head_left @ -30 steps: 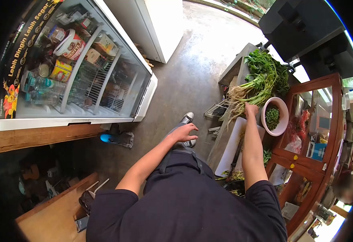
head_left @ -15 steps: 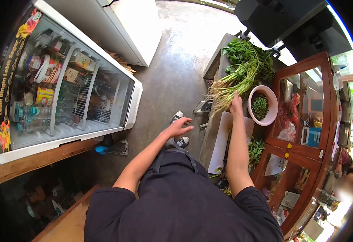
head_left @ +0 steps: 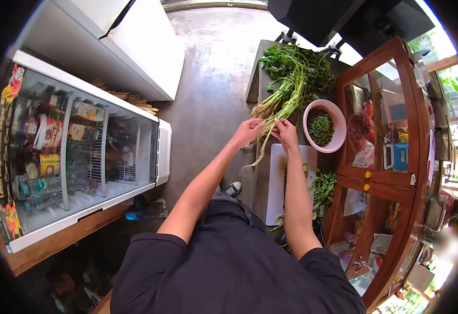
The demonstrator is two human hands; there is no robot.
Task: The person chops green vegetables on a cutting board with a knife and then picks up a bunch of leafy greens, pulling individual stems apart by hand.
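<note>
A heap of long-stemmed leafy greens (head_left: 297,78) lies on the low bench, with pale roots toward me. My right hand (head_left: 286,133) pinches a green stem (head_left: 263,148) at the root end of the heap, and its pale root end hangs past the bench edge. My left hand (head_left: 248,132) is at the same stem, fingers closed against it; its fingertips are partly hidden among the roots. A pink bowl (head_left: 339,137) of small green pieces (head_left: 320,129) stands just right of my right hand.
A white cutting board (head_left: 276,196) lies under my right forearm, with more leafy greens (head_left: 323,191) beside it. A wooden glass-door cabinet (head_left: 344,172) stands at the right, a glass-front fridge (head_left: 163,152) at the left. Black equipment (head_left: 312,21) hangs over the bench's far end.
My left hand has moved from above the floor to the greens and closed at a stem. My right hand has drawn that stem's root end away from the heap. The view has shifted slightly.
</note>
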